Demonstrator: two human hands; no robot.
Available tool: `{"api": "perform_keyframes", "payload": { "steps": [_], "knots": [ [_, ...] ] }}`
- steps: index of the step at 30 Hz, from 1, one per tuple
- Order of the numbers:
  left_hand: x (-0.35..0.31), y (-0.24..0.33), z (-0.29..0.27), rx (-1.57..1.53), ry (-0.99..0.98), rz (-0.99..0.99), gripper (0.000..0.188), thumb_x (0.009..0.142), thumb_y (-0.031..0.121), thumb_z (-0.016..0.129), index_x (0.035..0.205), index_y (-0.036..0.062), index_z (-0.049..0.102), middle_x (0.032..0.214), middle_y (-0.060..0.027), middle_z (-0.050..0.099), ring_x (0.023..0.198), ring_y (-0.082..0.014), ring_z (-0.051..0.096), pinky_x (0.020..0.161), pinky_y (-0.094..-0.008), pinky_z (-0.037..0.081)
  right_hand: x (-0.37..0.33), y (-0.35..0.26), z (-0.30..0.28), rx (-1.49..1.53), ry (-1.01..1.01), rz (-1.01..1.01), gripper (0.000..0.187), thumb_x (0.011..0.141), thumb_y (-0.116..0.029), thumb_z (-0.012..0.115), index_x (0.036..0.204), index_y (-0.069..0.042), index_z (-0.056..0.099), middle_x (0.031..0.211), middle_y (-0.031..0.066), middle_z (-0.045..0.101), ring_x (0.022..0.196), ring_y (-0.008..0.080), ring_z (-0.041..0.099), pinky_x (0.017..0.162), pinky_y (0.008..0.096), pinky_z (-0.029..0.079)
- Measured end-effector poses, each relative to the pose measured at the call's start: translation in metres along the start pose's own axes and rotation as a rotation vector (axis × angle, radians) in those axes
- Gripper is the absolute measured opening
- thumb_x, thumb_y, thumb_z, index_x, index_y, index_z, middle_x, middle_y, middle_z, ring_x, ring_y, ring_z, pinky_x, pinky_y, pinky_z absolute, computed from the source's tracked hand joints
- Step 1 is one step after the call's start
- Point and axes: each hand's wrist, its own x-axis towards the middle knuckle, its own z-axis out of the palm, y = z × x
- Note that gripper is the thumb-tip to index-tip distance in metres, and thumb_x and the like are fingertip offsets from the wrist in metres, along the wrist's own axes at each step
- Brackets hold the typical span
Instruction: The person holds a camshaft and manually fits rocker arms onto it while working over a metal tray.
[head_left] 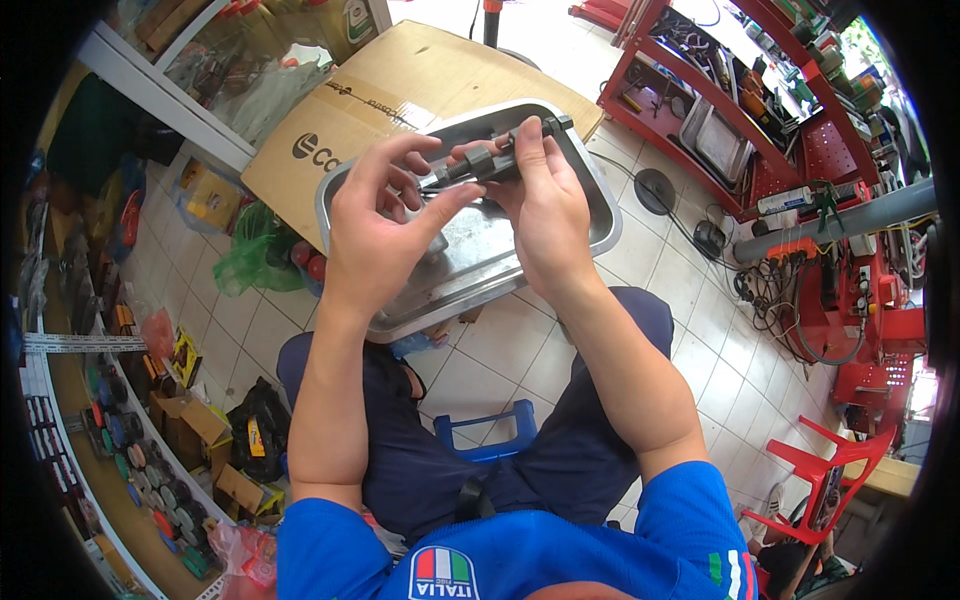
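Note:
Over a shallow metal tray, my right hand grips a dark metal tool part with a stepped, cylindrical body and a narrower end toward the left. The right thumb lies along its top while the fingers support it from below. My left hand is at that narrower end, its fingers bent and apart, with the thumb stretched toward the part. Whether the left thumb touches the part is hard to tell. Something small and pale shows by the left fingers, too hidden to name.
Under the tray lies a large cardboard box. A blue plastic stool shows between my legs. Red tool shelves and tangled cables stand right, near a red chair. Shelves with discs and a green bag are left.

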Motion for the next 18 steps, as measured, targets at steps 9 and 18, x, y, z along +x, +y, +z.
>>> {"api": "perform_keyframes", "payload": {
  "steps": [9,18],
  "knots": [
    [0.001,0.004,-0.002,0.072,-0.046,0.014,0.022,0.095,0.024,0.075,0.106,0.0047,0.072,0.09,-0.0026,0.064,0.073,-0.0097,0.054,0.062,-0.0239,0.044,0.001,0.005,-0.003,0.008,-0.002,0.016,0.052,0.107,-0.051,0.045,0.112,0.001,0.048,0.105,0.0134,0.064,0.099,0.0229,0.07,0.08,0.0341,0.06],
    [0.001,0.001,-0.004,-0.02,-0.048,-0.136,0.024,0.102,0.021,0.066,0.116,0.0018,0.066,0.096,-0.0002,0.061,0.084,-0.0063,0.054,0.074,-0.0221,0.044,-0.001,0.0,-0.004,0.062,-0.005,0.181,0.045,0.108,-0.045,0.046,0.115,-0.002,0.05,0.108,0.017,0.066,0.098,0.0296,0.071,0.077,0.0383,0.062]
  ]
}}
